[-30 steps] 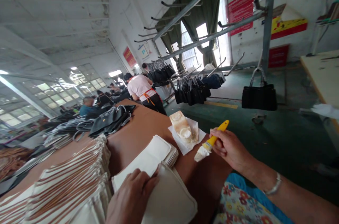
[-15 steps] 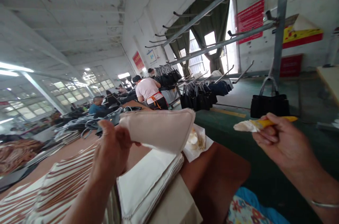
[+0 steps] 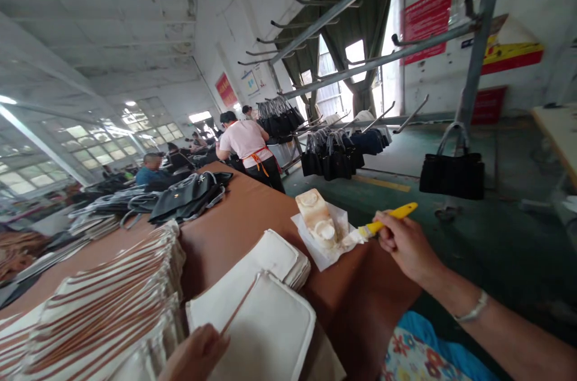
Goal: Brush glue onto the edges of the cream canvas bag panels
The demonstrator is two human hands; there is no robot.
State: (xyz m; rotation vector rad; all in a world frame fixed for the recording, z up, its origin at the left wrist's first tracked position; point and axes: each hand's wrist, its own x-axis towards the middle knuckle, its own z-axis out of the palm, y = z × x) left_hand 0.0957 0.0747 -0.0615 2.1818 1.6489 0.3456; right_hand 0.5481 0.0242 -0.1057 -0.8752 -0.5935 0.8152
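At the bottom of the view, my left hand (image 3: pixel 198 352) is closed on the near edge of a cream fabric panel (image 3: pixel 270 330) with rounded corners and a thin brown edge. That panel overlaps a stack of similar cream panels (image 3: pixel 252 267). On the right, my right hand (image 3: pixel 401 243) grips a brush (image 3: pixel 391 217) by its yellow handle. Its whitish bristles reach the white paper sheet (image 3: pixel 322 258), beside a whitish, smeared plastic container (image 3: pixel 315 213) lying on that sheet.
A long pile of cream panels with brown edges (image 3: pixel 103 303) covers the left of the brown table (image 3: pixel 252 207). Dark bags (image 3: pixel 189 195) lie farther back. A co-worker in a pink top (image 3: pixel 246 140) bends over the table. A metal rack (image 3: pixel 351 83) stands right, with a black bag (image 3: pixel 452 173) hanging.
My left hand has come down, bringing the raised panel onto the stack. My right hand has moved left and down, carrying the brush to the paper sheet.
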